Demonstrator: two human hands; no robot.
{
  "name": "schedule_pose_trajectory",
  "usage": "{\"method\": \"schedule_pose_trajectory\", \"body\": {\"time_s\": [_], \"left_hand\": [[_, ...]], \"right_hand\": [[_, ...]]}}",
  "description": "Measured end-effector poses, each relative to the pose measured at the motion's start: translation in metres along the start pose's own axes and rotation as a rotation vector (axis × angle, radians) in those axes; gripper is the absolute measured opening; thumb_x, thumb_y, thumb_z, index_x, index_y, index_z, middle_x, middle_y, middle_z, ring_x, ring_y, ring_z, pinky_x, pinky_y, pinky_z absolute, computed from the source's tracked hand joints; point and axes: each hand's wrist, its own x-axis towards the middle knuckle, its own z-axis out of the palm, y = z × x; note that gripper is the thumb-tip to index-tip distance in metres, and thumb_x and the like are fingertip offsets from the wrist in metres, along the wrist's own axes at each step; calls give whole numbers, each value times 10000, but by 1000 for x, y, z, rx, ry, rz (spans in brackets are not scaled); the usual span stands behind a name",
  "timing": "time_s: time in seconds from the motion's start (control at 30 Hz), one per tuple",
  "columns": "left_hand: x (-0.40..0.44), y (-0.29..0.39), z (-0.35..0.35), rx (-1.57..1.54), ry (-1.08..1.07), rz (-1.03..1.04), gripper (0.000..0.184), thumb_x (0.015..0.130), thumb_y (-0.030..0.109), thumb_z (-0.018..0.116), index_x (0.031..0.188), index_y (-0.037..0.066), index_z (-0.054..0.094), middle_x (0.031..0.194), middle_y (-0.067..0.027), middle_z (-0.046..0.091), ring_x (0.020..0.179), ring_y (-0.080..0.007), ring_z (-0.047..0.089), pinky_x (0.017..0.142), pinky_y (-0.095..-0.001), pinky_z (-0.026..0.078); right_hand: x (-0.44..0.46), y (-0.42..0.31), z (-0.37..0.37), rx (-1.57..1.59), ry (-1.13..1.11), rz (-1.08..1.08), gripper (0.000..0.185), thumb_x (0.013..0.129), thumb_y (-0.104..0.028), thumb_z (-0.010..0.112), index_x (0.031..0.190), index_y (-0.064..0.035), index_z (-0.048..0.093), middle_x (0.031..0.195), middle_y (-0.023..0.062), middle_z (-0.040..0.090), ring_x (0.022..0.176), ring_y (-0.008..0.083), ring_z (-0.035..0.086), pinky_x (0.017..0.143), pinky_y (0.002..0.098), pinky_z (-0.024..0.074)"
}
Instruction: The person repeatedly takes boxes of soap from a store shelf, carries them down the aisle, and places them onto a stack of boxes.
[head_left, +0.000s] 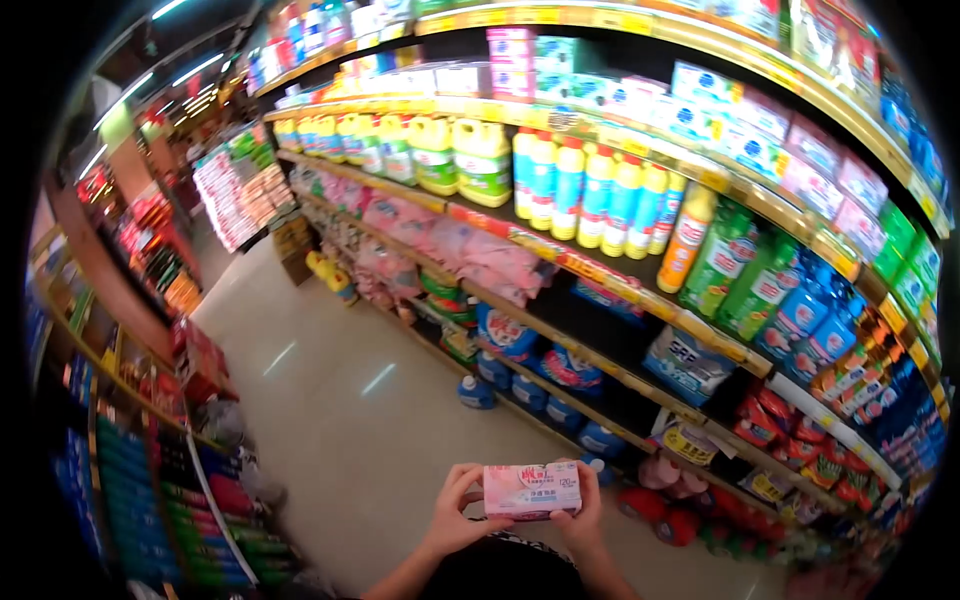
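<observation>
A small pink and white box [532,491] with printed lettering is held in front of my body, low in the head view. My left hand [458,510] grips its left end, with the thumb along the lower edge and the fingers at the top corner. On the other end, my right hand [583,510] is closed, its thumb at the lower right corner and fingers behind the side. The box lies nearly level, its printed face turned up towards me. The underside is hidden.
Shelves on the right carry yellow jugs [482,160], yellow and blue bottles [597,196], green bottles [720,257] and pink packs [500,262]. Blue jugs [476,392] stand low down. Another stocked shelf [130,490] borders the aisle floor [330,400] on the left.
</observation>
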Motion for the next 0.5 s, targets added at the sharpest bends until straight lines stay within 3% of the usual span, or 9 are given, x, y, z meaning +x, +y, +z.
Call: {"method": "schedule_pose_trajectory", "body": {"time_s": [0.23, 0.4, 0.5], "left_hand": [[-47, 5, -44, 24, 204, -19, 748, 615, 59, 859, 1261, 9, 486, 1221, -99, 400, 1163, -221, 481, 921, -381, 524], [-60, 13, -109, 86, 221, 9, 765, 643, 76, 851, 1287, 32, 439, 1243, -100, 412, 1174, -213, 479, 937, -377, 504], [-75, 2, -150, -187, 255, -52, 806, 680, 84, 834, 1323, 44, 350, 1269, -109, 434, 1198, -206, 467, 970, -371, 460]], "right_hand": [[2, 27, 58, -80, -124, 53, 842, 751, -464, 717, 1312, 30, 330, 1177, 128, 493, 1090, 207, 515, 956, 337, 412], [11, 50, 125, 53, -211, 74, 795, 792, -488, 628, 1310, 40, 337, 1144, 135, 500, 1070, 211, 523, 946, 332, 410], [18, 80, 175, 49, -292, 81, 780, 814, -506, 580, 1310, 46, 340, 1142, 144, 501, 1062, 212, 524, 938, 330, 413]]}}
